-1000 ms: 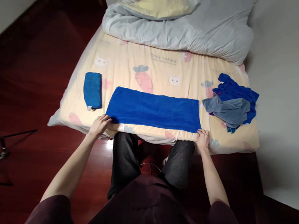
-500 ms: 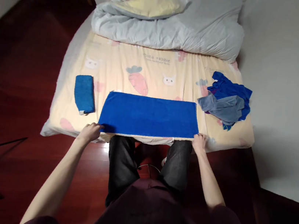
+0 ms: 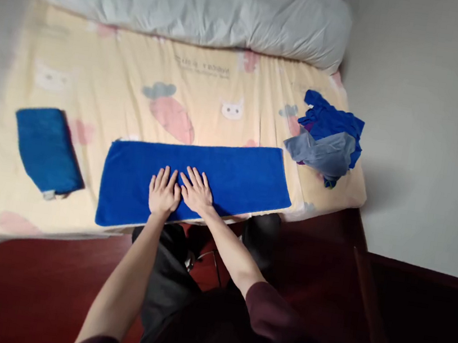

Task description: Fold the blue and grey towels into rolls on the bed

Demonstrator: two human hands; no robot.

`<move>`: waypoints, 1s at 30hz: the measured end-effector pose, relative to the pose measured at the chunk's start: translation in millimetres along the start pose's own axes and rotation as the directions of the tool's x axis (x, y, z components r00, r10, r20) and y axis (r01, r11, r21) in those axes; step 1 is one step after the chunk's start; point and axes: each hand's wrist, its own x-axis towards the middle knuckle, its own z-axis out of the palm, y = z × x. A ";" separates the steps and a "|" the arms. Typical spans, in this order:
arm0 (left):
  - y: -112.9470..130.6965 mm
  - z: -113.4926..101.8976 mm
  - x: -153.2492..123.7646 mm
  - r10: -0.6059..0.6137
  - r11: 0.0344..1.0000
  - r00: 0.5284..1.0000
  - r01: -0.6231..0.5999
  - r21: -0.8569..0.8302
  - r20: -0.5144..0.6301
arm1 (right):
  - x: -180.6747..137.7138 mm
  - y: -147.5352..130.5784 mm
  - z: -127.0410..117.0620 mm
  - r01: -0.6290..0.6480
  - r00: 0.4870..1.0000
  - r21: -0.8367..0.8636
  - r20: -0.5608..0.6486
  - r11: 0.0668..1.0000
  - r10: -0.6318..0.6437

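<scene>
A blue towel (image 3: 241, 173) lies spread as a long flat rectangle along the near edge of the bed. My left hand (image 3: 164, 192) rests on it just left of its middle, palm down with fingers outstretched. Close beside it, my right hand (image 3: 197, 191) also lies flat on the cloth, fingers spread and pointing up and to the left. Neither hand grips anything. A folded teal-blue towel (image 3: 47, 149) with a pale tag at its lower end sits apart on the left.
On the right of the bed is a crumpled heap of blue cloths (image 3: 333, 124) with a grey-blue cloth (image 3: 321, 150) on top. A rolled-back grey quilt (image 3: 183, 9) crosses the far side of the yellow patterned sheet (image 3: 125, 89). A pale wall (image 3: 430, 137) stands at right.
Both hands have left the towel's two near corners and come together flat near its middle. The camera view has shifted and turned, bringing the bed closer.
</scene>
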 end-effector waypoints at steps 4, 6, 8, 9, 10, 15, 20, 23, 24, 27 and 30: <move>-4.6 -0.7 0.6 0.005 1.000 1.000 -0.005 -0.002 -0.017 | -2.2 6.5 1.0 0.031 0.999 0.009 -0.016 0.999 -0.031; -2.3 -2.5 2.2 0.000 1.000 1.000 0.000 -0.001 -0.019 | -4.3 14.4 -6.1 0.045 0.999 -0.002 0.021 0.999 -0.045; 0.2 -3.4 2.9 -0.007 1.000 1.000 0.007 -0.001 -0.019 | -11.5 34.2 -21.5 0.035 0.999 -0.033 0.042 0.999 -0.034; 0.9 -3.6 3.0 -0.010 1.000 1.000 0.010 -0.003 -0.021 | -17.6 49.5 -32.8 0.016 0.999 -0.053 0.037 0.998 -0.014; 1.2 -3.6 3.0 -0.012 1.000 1.000 0.011 -0.006 -0.022 | -25.4 68.2 -46.1 -0.020 1.000 -0.077 0.014 0.997 0.021; -0.2 -2.6 2.4 0.005 1.000 0.999 -0.004 0.016 -0.032 | -77.7 173.7 -121.0 -0.315 0.934 -0.160 -0.224 0.936 0.276; 2.7 -2.6 1.8 -0.007 0.999 1.000 0.008 0.046 -0.023 | -100.1 217.8 -144.6 -0.424 0.878 -0.204 -0.333 0.883 0.345; 3.8 -4.5 3.1 -0.031 0.997 1.000 0.030 0.065 0.004 | -96.7 218.6 -138.3 -0.424 0.870 -0.193 -0.360 0.885 0.338; 3.5 -5.3 3.7 -0.036 0.997 0.999 0.035 0.075 0.011 | -95.4 218.1 -136.4 -0.422 0.868 -0.188 -0.365 0.887 0.336; 5.6 -5.8 3.8 -0.047 0.992 0.998 0.043 0.117 0.035 | -93.6 218.5 -133.7 -0.424 0.865 -0.205 -0.381 0.882 0.327; 24.0 5.9 -1.0 -0.109 0.985 0.994 0.106 0.139 0.013 | -93.3 221.3 -132.9 -0.431 0.861 -0.251 -0.402 0.867 0.312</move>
